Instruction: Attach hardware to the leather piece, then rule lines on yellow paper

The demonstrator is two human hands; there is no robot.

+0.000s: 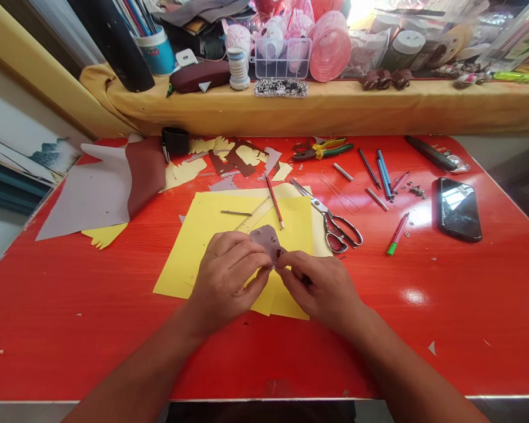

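Two bare forearms [132, 382] meet over a studded mauve scrap [267, 242]

Both hands are nearly closed on it. The left hand [224, 282], fingers curled, grips its left edge; the right hand [321, 291] pinches its lower corner between thumb and fingertips. The scrap is textured, with two metal studs showing and a dark red edge at the lower right. It sits just above the wrists, over yellow card sheets [194, 258] on a red table [70, 317]. Beyond it at 12 o'clock lie one red pencil [275, 202] and one plastic ruler [253, 214]; at 2 o'clock, one pair of scissors [335, 229]; at 3 o'clock, one smartphone [457, 208].
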